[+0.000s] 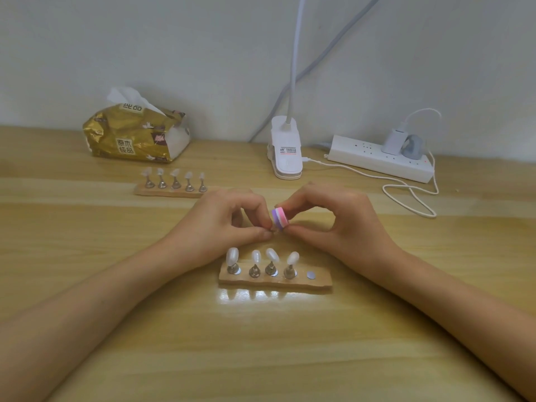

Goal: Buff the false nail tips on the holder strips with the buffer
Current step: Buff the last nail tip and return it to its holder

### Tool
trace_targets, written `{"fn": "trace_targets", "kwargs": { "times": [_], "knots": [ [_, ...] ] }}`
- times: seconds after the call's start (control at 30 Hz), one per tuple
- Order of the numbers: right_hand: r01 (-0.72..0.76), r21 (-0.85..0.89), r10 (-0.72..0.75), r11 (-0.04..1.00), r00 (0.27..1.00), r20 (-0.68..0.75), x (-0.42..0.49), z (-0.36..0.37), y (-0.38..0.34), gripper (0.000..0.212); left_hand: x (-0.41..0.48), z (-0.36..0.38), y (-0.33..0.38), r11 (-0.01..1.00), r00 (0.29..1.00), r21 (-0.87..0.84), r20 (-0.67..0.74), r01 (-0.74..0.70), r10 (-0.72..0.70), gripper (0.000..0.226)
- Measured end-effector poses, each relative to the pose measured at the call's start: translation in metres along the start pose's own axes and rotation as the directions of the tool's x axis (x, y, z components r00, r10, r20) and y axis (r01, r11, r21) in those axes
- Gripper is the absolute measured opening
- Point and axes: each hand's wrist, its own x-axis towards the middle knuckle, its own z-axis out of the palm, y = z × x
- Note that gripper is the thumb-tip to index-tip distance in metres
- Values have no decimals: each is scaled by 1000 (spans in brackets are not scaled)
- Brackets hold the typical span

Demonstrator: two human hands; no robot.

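Right hand (333, 224) up over the pale wooden table (261, 343), thumb and fingers curled round a small pink-and-purple striped buffer block (280, 218). Left hand (220, 227) meets it, thumb and forefinger pinching a small item (274, 231) against the block's near edge, too hidden to identify. Just near the hands lies a wooden holder strip (319, 281) with 4 pearly false nail tips (272, 255) on metal stands. A second wooden strip (168, 192) with 5 tips sits far left.
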Motion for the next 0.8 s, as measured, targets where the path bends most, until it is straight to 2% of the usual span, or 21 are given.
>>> {"fn": "trace_targets", "kwargs": {
  "times": [0.07, 0.17, 0.3, 0.4, 0.5, 0.63, 0.73, 0.8],
  "knots": [
    [51, -39, -52, 998, 998, -24, 0, 2, -1, 9, 0, 0, 0, 1000, 1000, 9, -2, 3, -3, 17],
    [-2, -5, 2, 1000, 999, 32, 1, 0, 0, 10, 0, -1, 0, 1000, 1000, 2, -2, -3, 3, 22],
    [28, -13, -28, 1000, 1000, -4, 0, 0, -1, 10, 0, -1, 0, 1000, 1000, -4, 1, -1, 1, 19],
    [-13, 14, 12, 1000, 999, 43, 0, -1, -1, 11, 0, 0, 0, 1000, 1000, -4, 4, -5, 5, 22],
    [37, -26, -38, 999, 999, -19, 0, 0, -2, 10, -1, -1, 1, 1000, 1000, -7, 10, -1, 1, 19],
    [-4, 2, 4, 1000, 999, 41, 1, -1, 0, 11, 0, 0, 1, 1000, 1000, -6, 9, 2, -2, 16],
    [58, -23, -58, 998, 998, -10, 1, 0, 0, 9, -1, -1, 1, 1000, 1000, 3, 16, -5, 5, 15],
    [54, -28, -53, 998, 999, 9, 1, 0, 1, 10, -1, -1, 0, 1000, 1000, 15, 8, -4, 4, 17]
  ]
}}
